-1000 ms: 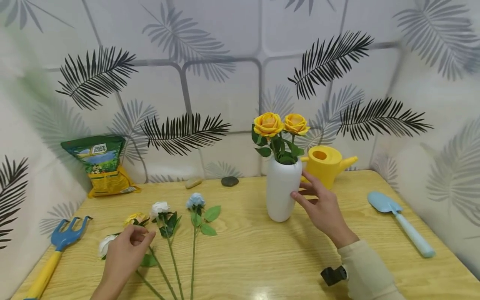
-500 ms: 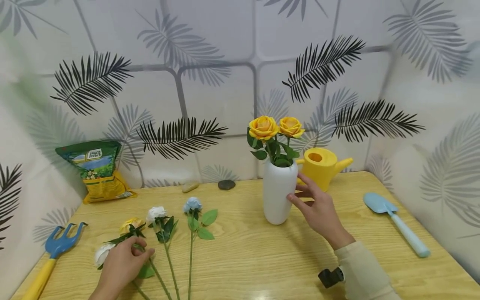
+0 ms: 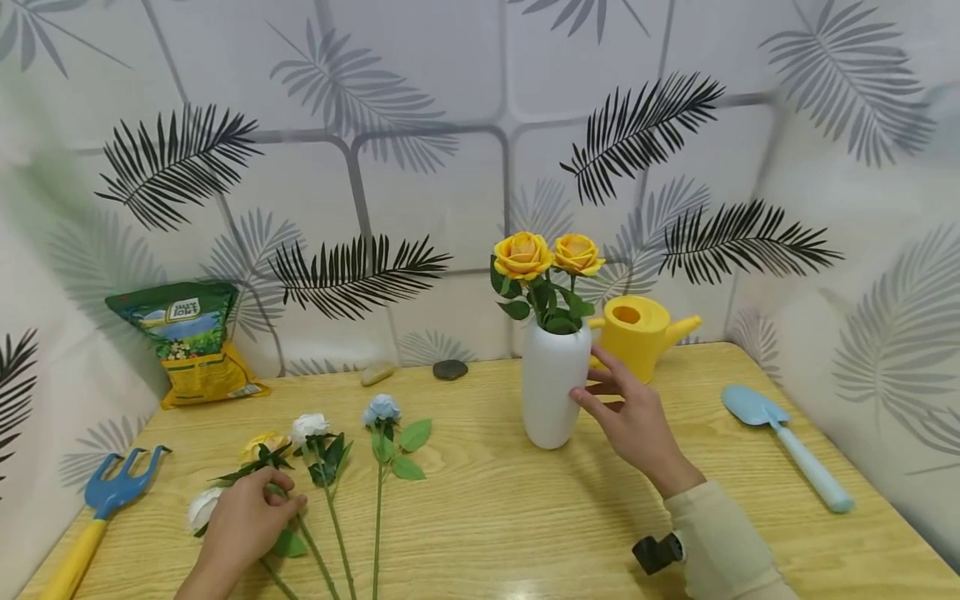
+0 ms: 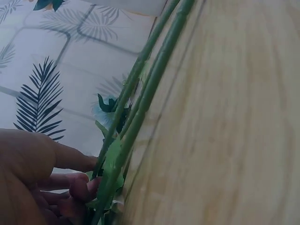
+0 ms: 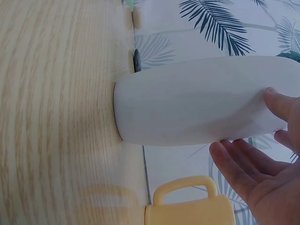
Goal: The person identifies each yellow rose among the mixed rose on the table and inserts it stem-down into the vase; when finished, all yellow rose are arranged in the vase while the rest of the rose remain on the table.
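In the head view a white vase (image 3: 553, 392) stands upright, holding two yellow roses (image 3: 522, 256). My right hand (image 3: 633, 425) holds the vase from its right side, thumb on the front and fingers along the side. At the lower left, my left hand (image 3: 243, 521) pinches the stem of another yellow rose (image 3: 264, 447) lying on the table. In the left wrist view, its fingertips meet green stems (image 4: 140, 110); the exact contact is partly hidden. Beside it lie a white rose (image 3: 310, 429), a blue rose (image 3: 382, 408) and a second white rose (image 3: 203, 508).
A yellow watering can (image 3: 637, 333) stands behind my right hand. To the right lies a light blue trowel (image 3: 791, 450). At the left are a blue hand fork (image 3: 120, 487) and a bag (image 3: 187, 342). Two stones, one dark (image 3: 450, 369), sit by the wall.
My left hand has lowered slightly and its fingers have come onto the yellow rose's stem. The right hand stays on the vase. The whole head view has shifted a little.
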Motion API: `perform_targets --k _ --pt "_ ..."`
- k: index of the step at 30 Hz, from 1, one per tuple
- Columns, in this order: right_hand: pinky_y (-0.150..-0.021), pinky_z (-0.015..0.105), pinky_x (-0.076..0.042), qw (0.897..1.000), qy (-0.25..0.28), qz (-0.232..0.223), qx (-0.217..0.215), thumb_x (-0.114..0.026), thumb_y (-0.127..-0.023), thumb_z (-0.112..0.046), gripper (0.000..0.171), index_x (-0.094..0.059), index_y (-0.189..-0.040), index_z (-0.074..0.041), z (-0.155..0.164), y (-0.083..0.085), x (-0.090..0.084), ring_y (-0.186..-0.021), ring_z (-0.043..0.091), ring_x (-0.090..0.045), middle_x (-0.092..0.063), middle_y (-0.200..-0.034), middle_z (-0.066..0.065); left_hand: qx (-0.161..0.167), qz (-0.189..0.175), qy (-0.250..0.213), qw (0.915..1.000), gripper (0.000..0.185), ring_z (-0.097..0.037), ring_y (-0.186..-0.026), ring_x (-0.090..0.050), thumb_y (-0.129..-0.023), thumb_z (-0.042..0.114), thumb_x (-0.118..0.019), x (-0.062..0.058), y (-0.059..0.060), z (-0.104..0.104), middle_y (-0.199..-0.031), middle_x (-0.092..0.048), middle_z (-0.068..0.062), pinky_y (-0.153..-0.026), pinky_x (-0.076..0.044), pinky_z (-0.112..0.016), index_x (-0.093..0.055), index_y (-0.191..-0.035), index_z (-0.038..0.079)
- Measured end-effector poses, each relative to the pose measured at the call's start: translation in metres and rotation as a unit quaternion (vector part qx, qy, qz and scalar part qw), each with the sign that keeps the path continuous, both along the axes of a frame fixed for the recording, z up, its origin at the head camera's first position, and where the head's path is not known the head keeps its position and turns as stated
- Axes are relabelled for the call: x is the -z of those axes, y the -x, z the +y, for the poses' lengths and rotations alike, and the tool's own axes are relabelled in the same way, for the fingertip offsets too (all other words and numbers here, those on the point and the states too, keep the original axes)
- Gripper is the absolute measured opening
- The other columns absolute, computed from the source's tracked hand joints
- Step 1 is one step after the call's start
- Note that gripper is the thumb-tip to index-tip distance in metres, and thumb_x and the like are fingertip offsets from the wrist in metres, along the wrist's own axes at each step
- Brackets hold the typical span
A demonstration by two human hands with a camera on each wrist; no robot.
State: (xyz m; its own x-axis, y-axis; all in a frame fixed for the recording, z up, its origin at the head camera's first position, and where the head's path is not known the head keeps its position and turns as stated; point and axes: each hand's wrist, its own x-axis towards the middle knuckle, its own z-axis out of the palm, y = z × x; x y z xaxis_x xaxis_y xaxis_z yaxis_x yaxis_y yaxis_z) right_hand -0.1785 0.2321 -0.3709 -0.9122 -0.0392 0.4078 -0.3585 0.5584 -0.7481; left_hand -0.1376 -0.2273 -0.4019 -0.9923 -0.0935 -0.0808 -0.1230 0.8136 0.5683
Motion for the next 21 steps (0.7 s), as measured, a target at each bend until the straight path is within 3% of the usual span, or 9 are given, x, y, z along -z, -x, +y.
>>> perform_targets --k 9,21 --pt "-0.086 0.052 -0.060 1.000 -0.003 0.005 -0.004 -0.069 -0.096 -0.017 0.064 -0.041 -0.153 -0.011 0.001 0.000 0.000 -0.104 0.039 -0.072 -0.066 -0.128 0.026 -0.021 0.044 -0.018 0.9987 0.015 -0.013 -0.063 -0.064 -0.094 0.014 -0.070 -0.004 -0.002 -0.003 -0.079 -0.072 -0.005 -0.057 -0.051 -0.032 -0.071 -0.097 0.000" --pt "-0.087 0.053 -0.059 1.000 0.006 0.007 -0.005 -0.069 -0.096 -0.017 0.064 -0.041 -0.153 -0.012 0.001 0.000 0.000 -0.106 0.039 -0.071 -0.066 -0.129 0.026 -0.061 0.041 -0.084 0.9938 0.022 -0.016 -0.063 -0.067 -0.097 0.013 -0.066 -0.016 -0.004 -0.004 -0.087 -0.072 -0.012 -0.054 -0.054 -0.028 -0.066 -0.106 -0.007"
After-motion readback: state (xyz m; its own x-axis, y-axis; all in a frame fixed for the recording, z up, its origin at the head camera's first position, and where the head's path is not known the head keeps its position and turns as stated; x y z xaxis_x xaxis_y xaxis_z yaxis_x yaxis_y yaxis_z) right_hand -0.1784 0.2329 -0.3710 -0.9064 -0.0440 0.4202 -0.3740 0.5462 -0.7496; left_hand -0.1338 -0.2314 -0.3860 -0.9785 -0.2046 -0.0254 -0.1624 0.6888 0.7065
